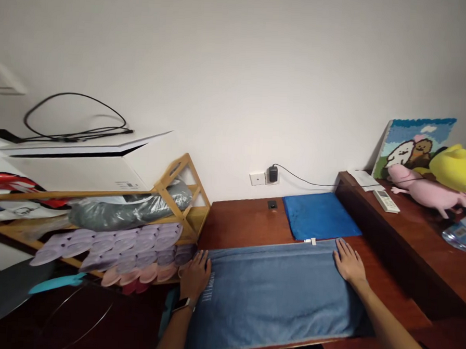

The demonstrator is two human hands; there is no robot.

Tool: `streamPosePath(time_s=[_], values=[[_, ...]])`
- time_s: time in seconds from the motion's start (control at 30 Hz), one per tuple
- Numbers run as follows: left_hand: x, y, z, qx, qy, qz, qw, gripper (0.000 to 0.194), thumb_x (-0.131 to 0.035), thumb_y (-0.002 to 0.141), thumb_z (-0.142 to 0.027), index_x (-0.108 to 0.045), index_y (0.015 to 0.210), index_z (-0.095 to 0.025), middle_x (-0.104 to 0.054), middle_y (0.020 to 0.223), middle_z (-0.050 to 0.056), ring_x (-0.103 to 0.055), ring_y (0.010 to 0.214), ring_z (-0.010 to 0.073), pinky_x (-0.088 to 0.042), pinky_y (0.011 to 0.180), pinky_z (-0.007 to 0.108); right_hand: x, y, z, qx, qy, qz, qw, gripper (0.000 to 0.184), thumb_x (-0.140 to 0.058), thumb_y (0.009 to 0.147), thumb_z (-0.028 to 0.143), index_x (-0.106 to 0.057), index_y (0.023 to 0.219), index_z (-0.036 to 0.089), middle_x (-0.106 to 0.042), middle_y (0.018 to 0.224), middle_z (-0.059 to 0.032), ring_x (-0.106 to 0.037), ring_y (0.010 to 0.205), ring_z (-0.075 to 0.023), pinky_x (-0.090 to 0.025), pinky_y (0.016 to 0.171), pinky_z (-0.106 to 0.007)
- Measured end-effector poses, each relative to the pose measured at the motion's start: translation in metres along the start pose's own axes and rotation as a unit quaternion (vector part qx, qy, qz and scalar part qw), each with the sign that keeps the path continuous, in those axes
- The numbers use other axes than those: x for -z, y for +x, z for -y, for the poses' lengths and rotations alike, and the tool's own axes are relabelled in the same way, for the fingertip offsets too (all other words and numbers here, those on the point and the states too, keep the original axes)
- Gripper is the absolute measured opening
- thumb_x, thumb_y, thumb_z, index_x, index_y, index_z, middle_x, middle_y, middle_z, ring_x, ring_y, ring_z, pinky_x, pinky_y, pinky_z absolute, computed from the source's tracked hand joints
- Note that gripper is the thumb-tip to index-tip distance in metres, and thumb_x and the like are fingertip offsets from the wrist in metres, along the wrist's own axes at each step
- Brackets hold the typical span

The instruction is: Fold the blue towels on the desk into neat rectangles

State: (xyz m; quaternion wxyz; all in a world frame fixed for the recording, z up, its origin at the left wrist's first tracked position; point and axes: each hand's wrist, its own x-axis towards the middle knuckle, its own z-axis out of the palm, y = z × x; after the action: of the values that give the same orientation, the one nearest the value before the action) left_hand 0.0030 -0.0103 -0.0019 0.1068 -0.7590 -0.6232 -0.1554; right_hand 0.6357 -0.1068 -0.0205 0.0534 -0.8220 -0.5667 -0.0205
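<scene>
A grey-blue towel [273, 296] lies spread over the reddish-brown desk, with small white lettering near its left edge and a white tag at its far edge. My left hand [196, 272] rests flat on the towel's far left corner, fingers stretched out; a watch [184, 304] is on that wrist. On the far right corner, my right hand [349, 261] lies flat with its fingers extended. Just behind the towel is a folded bright blue cloth [320, 215], close to the wall.
At left stands a wooden rack [200, 193] holding several purple and pink slippers [127, 249]. A white box [81, 166] sits on top. A raised ledge at right carries a remote control [386, 201], a pink plush toy [423, 190] and a plastic bottle [462, 233]. A black plug [272, 173] is in the wall.
</scene>
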Motion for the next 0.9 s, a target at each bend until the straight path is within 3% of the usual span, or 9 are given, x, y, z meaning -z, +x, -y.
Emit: streamPosePath(time_s=[0.13,0.23,0.33,0.4,0.5,0.63,0.8,0.9], values=[[0.013,0.008,-0.005,-0.034,-0.003,-0.017,0.999,0.051,-0.031,0.105,-0.036,-0.072,0.128,-0.015,-0.074,0.129,0.017,-0.067,0.123,0.0318,-0.048,0.111,0.051,0.014,0.002,0.020,0.012,0.003,-0.031,0.999,0.068,-0.020,0.104,0.047,-0.044,0.158,0.015,-0.048,0.161,-0.0119,-0.041,0.150,-0.0292,-0.023,0.126,-0.054],[0.017,0.017,-0.012,-0.088,-0.038,-0.015,0.995,0.051,-0.032,0.106,-0.037,-0.067,0.136,-0.015,-0.066,0.144,0.016,-0.058,0.137,0.0303,-0.042,0.118,0.051,0.019,0.006,0.035,0.061,0.023,-0.060,0.996,0.067,-0.018,0.105,0.047,-0.047,0.157,0.014,-0.049,0.161,-0.0115,-0.039,0.151,-0.0271,-0.021,0.127,-0.049],[0.010,0.019,-0.009,-0.123,-0.070,0.041,0.989,0.053,-0.034,0.106,-0.042,-0.059,0.147,-0.020,-0.056,0.156,0.011,-0.049,0.146,0.0283,-0.041,0.119,0.050,0.010,0.010,0.030,0.071,0.023,-0.012,0.997,0.069,-0.018,0.104,0.046,-0.045,0.158,0.012,-0.043,0.165,-0.0101,-0.035,0.154,-0.0276,-0.023,0.128,-0.047],[0.001,0.015,0.001,-0.102,-0.071,0.070,0.990,0.054,-0.035,0.106,-0.044,-0.054,0.152,-0.024,-0.052,0.159,0.010,-0.048,0.148,0.0285,-0.042,0.119,0.051,0.000,0.010,0.014,0.046,0.023,0.020,0.998,0.071,-0.018,0.103,0.047,-0.039,0.161,0.011,-0.038,0.168,-0.0092,-0.031,0.156,-0.0282,-0.025,0.128,-0.047],[-0.014,0.005,0.019,-0.037,-0.062,0.069,0.995,0.056,-0.031,0.107,-0.045,-0.049,0.156,-0.024,-0.047,0.163,0.011,-0.042,0.151,0.0286,-0.038,0.121,0.054,-0.015,0.007,-0.010,0.018,0.029,0.031,0.999,0.073,-0.015,0.103,0.048,-0.031,0.164,0.010,-0.032,0.170,-0.0090,-0.027,0.158,-0.0281,-0.026,0.127,-0.047],[-0.025,-0.001,0.029,-0.006,-0.059,0.066,0.996,0.059,-0.027,0.107,-0.045,-0.046,0.157,-0.021,-0.045,0.164,0.012,-0.039,0.153,0.0275,-0.036,0.122,0.052,-0.018,0.003,-0.019,0.015,0.027,0.019,0.999,0.074,-0.012,0.103,0.048,-0.029,0.165,0.009,-0.031,0.170,-0.0090,-0.025,0.158,-0.0275,-0.022,0.129,-0.047],[-0.012,0.004,0.024,-0.022,-0.035,0.063,0.997,0.058,-0.029,0.105,-0.039,-0.049,0.155,-0.016,-0.050,0.160,0.016,-0.044,0.150,0.0320,-0.038,0.120,0.058,-0.001,0.001,-0.012,-0.011,0.033,0.043,0.998,0.072,-0.013,0.103,0.044,-0.029,0.165,0.010,-0.031,0.170,-0.0084,-0.026,0.158,-0.0287,-0.021,0.129,-0.052],[0.008,0.010,-0.002,-0.041,-0.025,0.052,0.998,0.058,-0.030,0.105,-0.036,-0.049,0.155,-0.013,-0.052,0.158,0.018,-0.046,0.149,0.0322,-0.034,0.122,0.058,0.013,-0.005,0.014,-0.005,0.050,0.023,0.998,0.070,-0.016,0.104,0.042,-0.035,0.162,0.007,-0.035,0.167,-0.0129,-0.028,0.157,-0.0316,-0.022,0.128,-0.055]])
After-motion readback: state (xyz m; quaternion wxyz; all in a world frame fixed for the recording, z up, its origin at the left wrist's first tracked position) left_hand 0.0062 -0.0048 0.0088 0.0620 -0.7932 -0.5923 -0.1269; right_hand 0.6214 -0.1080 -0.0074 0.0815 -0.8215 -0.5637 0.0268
